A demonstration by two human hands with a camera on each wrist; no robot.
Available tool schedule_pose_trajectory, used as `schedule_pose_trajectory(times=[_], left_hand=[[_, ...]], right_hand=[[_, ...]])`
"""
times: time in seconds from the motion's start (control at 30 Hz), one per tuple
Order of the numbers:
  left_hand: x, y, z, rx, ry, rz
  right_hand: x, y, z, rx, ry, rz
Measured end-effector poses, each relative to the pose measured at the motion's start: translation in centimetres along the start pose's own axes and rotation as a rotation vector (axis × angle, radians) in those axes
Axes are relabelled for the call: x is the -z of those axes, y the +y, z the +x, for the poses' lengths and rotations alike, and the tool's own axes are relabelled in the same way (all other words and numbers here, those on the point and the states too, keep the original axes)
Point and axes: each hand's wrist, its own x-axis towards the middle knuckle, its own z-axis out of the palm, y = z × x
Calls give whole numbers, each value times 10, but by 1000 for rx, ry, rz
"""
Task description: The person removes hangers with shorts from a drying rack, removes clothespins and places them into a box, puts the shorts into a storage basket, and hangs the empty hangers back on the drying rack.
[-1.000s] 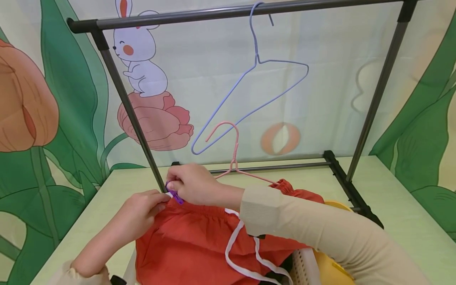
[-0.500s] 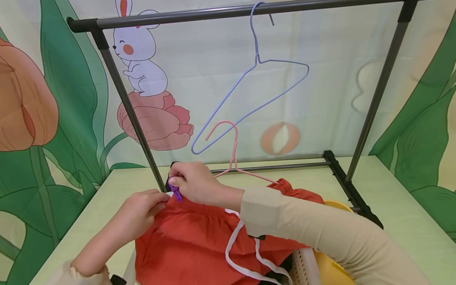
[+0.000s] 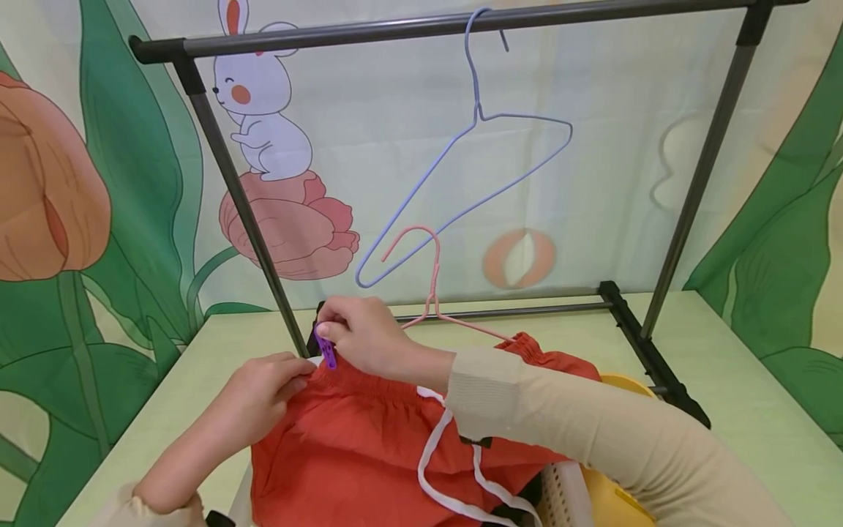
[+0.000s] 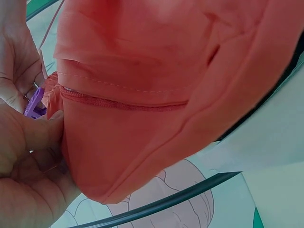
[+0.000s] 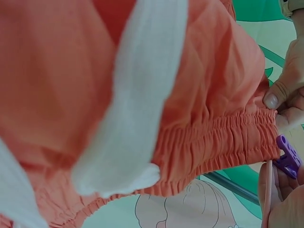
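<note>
Red shorts with a gathered elastic waistband and a white drawstring lie over a basket. A pink hanger rises from behind the waistband, its hook free. At the waistband's left end, my left hand pinches the fabric between thumb and fingers. My right hand reaches across and pinches a purple clothespin at that same corner. In the right wrist view the clothespin overlaps the waistband's edge, beside the pink hanger wire.
A dark clothes rack stands on the pale table, with a blue hanger on its bar. Under the shorts is a white perforated basket, and a yellow item lies to its right.
My right hand has shifted slightly up and right, and the clothespin has turned more upright at the waistband corner. The left hand keeps its hold there.
</note>
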Motion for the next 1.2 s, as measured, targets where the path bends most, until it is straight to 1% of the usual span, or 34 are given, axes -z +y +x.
schedule_pose_trajectory(times=[0.2, 0.47, 0.63, 0.77, 0.97, 1.1, 1.2], left_hand=[[-1, -1, 0, -9, 8, 5], [-2, -1, 0, -11, 7, 2], [-1, -1, 0, 3, -11, -12], [-1, -1, 1, 3, -12, -8], [-1, -1, 1, 0, -10, -13], [-1, -2, 0, 1, -11, -13], [-1, -2, 0, -2, -11, -9]], right_hand=[[3, 1, 1, -32, 16, 49], [9, 0, 0, -34, 20, 86], [13, 1, -1, -38, 15, 106], [16, 1, -2, -58, -8, 134], [19, 1, -4, -116, -53, 231], [22, 1, -6, -125, -67, 292], [24, 2, -7, -133, -81, 310]])
